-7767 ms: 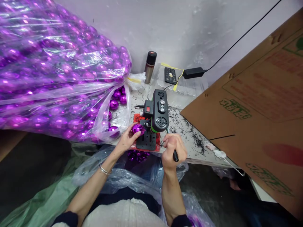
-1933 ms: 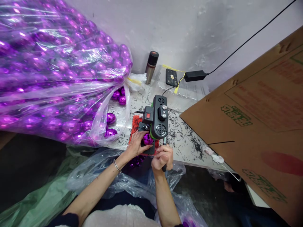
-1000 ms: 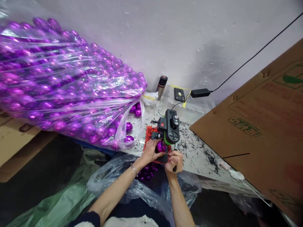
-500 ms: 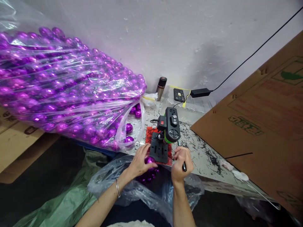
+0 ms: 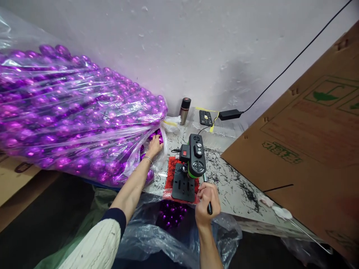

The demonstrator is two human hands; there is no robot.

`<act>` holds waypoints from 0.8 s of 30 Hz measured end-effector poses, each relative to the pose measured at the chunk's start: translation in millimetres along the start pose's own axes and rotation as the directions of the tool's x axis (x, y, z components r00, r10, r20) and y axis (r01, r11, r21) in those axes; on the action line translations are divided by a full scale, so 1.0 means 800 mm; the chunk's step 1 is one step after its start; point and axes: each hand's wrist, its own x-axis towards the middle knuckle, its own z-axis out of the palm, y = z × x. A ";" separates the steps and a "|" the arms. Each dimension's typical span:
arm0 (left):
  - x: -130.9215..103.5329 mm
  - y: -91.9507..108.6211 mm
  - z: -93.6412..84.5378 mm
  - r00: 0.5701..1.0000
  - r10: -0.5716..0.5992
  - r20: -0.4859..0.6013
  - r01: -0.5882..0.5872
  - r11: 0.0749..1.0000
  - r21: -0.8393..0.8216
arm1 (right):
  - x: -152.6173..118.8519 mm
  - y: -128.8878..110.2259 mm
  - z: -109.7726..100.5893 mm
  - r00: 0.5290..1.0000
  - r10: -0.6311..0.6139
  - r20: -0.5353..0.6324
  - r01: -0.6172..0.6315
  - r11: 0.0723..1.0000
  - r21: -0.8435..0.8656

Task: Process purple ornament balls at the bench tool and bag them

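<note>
A big clear bag full of shiny purple balls lies at the left, its mouth open toward the table. My left hand reaches into that mouth, its fingers over purple balls; whether it grips one is hidden. The fist of my right hand is closed round the black-tipped handle of a small black machine. That machine stands on a black slotted plate over a red mat. More purple balls lie below the table edge in an open plastic bag.
Behind the machine are a flask, a black patterned case and a power adapter with its cable. A large cardboard box leans in from the right. Black scraps litter the tabletop.
My left hand has left the purple ball by the plate and moved up and left into the big bag's mouth. My right hand stays on the handle. The view has shifted slightly.
</note>
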 end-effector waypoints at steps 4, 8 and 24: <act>-0.009 0.006 -0.009 0.997 -0.074 0.020 0.076 0.993 -0.087 | 0.004 -0.002 0.000 1.000 -0.023 0.016 0.023 1.000 0.002; -0.040 0.004 -0.035 0.990 -0.132 0.051 0.142 0.930 -0.338 | 0.011 -0.007 -0.002 0.999 -0.036 0.033 0.035 0.999 0.024; -0.249 -0.027 0.062 0.961 -0.053 0.271 0.222 0.730 -0.646 | 0.024 -0.019 -0.008 0.997 -0.025 0.077 0.027 0.999 -0.022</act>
